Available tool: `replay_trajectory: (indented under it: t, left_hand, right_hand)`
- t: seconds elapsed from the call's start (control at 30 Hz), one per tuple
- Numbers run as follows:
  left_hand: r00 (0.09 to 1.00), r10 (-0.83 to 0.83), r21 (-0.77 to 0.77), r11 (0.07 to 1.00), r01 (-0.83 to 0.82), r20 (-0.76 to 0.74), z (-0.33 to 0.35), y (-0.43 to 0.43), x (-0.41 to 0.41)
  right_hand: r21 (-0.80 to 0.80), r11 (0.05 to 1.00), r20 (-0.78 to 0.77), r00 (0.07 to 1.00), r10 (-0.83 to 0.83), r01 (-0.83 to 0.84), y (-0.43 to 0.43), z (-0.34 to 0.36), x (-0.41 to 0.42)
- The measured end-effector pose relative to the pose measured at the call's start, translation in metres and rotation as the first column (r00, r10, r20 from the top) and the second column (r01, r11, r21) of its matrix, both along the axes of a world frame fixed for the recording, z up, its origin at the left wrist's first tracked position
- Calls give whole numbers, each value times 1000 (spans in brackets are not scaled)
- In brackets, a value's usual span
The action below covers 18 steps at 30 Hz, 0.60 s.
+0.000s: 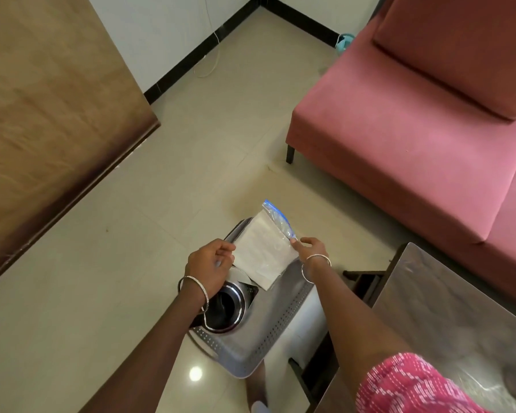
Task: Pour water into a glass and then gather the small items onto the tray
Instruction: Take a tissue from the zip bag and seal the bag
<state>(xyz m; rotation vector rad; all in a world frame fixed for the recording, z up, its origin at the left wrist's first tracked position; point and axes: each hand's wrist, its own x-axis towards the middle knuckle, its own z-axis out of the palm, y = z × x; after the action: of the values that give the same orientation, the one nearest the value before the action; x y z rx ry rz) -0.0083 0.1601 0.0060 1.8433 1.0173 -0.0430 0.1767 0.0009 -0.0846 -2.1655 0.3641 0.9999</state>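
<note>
This looks like the gathering step. The tray (pixel 280 320) sits low at 6 o'clock from where I stand, and a zip bag (pixel 264 254) with something white inside is held just above its 12 o'clock end.

The right hand (pixel 312 248) pinches the bag's blue zip edge at the bag's 3 o'clock corner. The left hand (pixel 212 265) has its fingers curled at the 9 o'clock corner and seems to pinch it too. So both hands hold the bag, which is stretched between them.

An open kettle (pixel 225 308) stands at the tray's 7 o'clock corner (no glass in sight, so I cannot judge the pouring). A sofa (pixel 414 129) lies at 2 o'clock and a table (pixel 459 308) at 4.

Next, I would say, the bag needs lowering flat onto the bare tray floor, clear of the kettle's mouth. Then both pinches can let go.
</note>
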Motion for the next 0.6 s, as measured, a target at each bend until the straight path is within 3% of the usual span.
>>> replay_trajectory:
  t: [0.13,0.23,0.43,0.6]
  left_hand:
    - [1000,-2,0,1000,2,6,4,0,-4]
    - [1000,4,10,1000,-4,21,12,0,-10]
    - [997,5,37,999,-8,79,43,-7,-22]
    - [982,31,13,999,-34,188,80,-31,-40]
  right_hand:
    - [-67,998,110,994,21,-14,-2,2,-10]
    - [-96,993,232,972,-48,72,0,12,-18]
    - [114,992,382,919,-97,57,-1,51,-41]
    - [200,980,518,848,-107,2,-23,103,-81]
